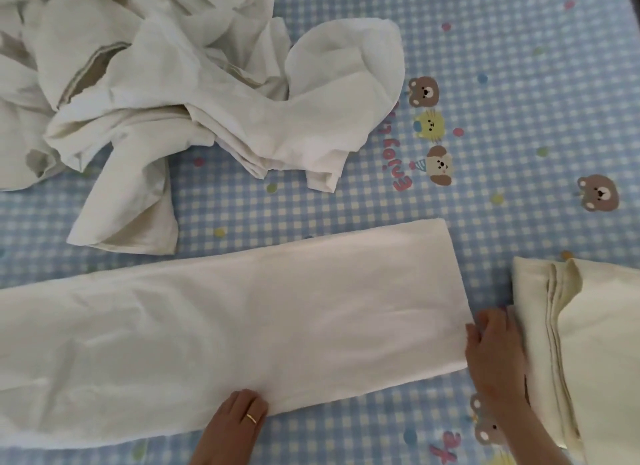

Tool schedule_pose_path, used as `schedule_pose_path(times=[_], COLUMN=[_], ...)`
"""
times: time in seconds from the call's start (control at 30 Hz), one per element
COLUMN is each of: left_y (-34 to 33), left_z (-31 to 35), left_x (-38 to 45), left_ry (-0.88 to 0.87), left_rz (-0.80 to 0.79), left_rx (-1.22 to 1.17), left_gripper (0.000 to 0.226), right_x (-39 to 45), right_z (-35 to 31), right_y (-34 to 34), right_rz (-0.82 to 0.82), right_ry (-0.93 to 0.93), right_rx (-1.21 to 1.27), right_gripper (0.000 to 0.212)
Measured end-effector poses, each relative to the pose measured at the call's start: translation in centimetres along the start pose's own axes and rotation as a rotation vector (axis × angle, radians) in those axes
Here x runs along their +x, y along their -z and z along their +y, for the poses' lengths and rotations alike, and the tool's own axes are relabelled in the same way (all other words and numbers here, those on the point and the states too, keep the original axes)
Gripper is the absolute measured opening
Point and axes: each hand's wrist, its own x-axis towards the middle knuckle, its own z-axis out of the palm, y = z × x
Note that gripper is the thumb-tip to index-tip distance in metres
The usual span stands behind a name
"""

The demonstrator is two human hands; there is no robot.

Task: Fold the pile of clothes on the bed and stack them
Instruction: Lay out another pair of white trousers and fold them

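A long cream cloth (242, 326), folded into a flat strip, lies across the bed from the left edge to the centre right. My left hand (239, 419), with a gold ring, grips the strip's near edge, its fingertips tucked under the fabric. At the strip's right end my right hand (491, 340) holds the short edge with curled fingers. A stack of folded cream cloths (588, 343) sits at the right, beside my right wrist. The unfolded pile of cream clothes (166, 94) fills the upper left.
The bed has a blue and white checked sheet (519, 118) printed with bears, animals and pink letters. Bare sheet shows at the upper right and between the pile and the strip.
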Motion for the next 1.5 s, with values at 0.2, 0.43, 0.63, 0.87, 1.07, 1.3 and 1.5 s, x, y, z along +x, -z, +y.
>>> schedule_pose_path(times=[0.2, 0.43, 0.63, 0.87, 1.07, 1.3, 1.5], left_y=[-0.7, 1.3, 6.7, 10.6, 11.9, 13.8, 18.1], left_z=[-2.0, -12.3, -21.7, -28.1, -33.2, -39.5, -45.0], left_x=[4.2, 2.4, -4.0, -8.1, -13.2, -16.3, -21.3], left_ry=[0.139, 0.406, 0.684, 0.638, 0.7, 0.63, 1.306], left_rz=[-0.023, -0.161, -0.187, -0.15, -0.147, -0.056, 0.343], left_rx=[0.057, 0.237, 0.274, 0.308, 0.238, 0.261, -0.373], left_gripper=[0.053, 0.065, 0.069, 0.062, 0.068, 0.067, 0.087], right_x=[-3.4, 2.0, 1.2, -5.7, -25.9, -29.7, -34.9], right_z=[-10.6, -11.3, -12.5, -19.9, -37.4, -44.0, -46.7], right_y=[-6.2, -9.8, -9.8, -11.2, -20.9, -26.0, -26.3], right_rz=[-0.165, -0.302, -0.329, -0.212, -0.29, -0.46, -0.421], right_ry=[0.706, 0.7, 0.641, 0.55, 1.086, 1.07, 1.075], right_rx=[-0.219, -0.444, -0.482, -0.367, -0.216, -0.529, -0.295], right_gripper=[0.059, 0.075, 0.082, 0.099, 0.062, 0.066, 0.059])
